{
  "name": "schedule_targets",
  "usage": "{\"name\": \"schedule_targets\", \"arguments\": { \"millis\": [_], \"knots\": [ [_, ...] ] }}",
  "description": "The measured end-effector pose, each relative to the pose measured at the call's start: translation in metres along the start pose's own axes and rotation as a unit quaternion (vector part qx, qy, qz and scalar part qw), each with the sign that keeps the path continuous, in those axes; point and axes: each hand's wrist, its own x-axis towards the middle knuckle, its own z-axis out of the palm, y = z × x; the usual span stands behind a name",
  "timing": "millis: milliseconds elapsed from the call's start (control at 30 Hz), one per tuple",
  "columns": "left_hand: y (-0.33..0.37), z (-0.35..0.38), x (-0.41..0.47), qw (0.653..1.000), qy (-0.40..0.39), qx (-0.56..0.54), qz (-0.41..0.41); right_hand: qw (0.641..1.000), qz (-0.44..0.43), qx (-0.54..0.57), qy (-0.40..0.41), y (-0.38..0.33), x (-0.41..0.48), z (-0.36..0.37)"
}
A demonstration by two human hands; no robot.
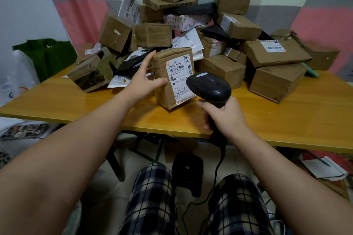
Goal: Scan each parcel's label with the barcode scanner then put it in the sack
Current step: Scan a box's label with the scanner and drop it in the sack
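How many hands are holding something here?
2. The left hand grips the labelled cardboard parcel standing on the table; the right hand holds the barcode scanner just in front of it.

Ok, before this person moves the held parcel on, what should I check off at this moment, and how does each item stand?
1. Parcel steady: the left hand grips the parcel, which stands upright on the table. Ok.
2. Label exposed: the label faces the scanner, barcode uncovered. Ok.
3. Scanner in hand: the right hand grips its handle, head close to the label. Ok.
4. Scan registered: no beam or light shows. Cannot tell.
5. Sack ready: a green bag stands left of the table. Whether it is the sack: cannot tell.
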Motion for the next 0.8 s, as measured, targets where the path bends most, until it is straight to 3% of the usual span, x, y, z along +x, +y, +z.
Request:
{"name": "schedule_targets", "arguments": {
  "millis": [233, 400, 633, 800],
  "knots": [
    [0.000, -0.005, -0.031, 0.997, 0.057, -0.045, 0.028, 0.999, -0.031, 0.017, -0.031, -0.010, 0.005, 0.011],
    [0.011, -0.036, -0.082, 0.982, 0.174, -0.037, 0.062, 0.993, -0.072, 0.011, -0.097, -0.024, 0.008, 0.052],
    [-0.026, -0.107, -0.191, 0.947, 0.319, -0.047, 0.004, 0.953, -0.096, 0.025, -0.285, -0.026, -0.005, 0.153],
    [-0.069, -0.155, -0.289, 0.897, 0.428, 0.072, -0.082, 0.918, -0.093, -0.013, -0.386, -0.010, -0.031, 0.242]
  ]
}}
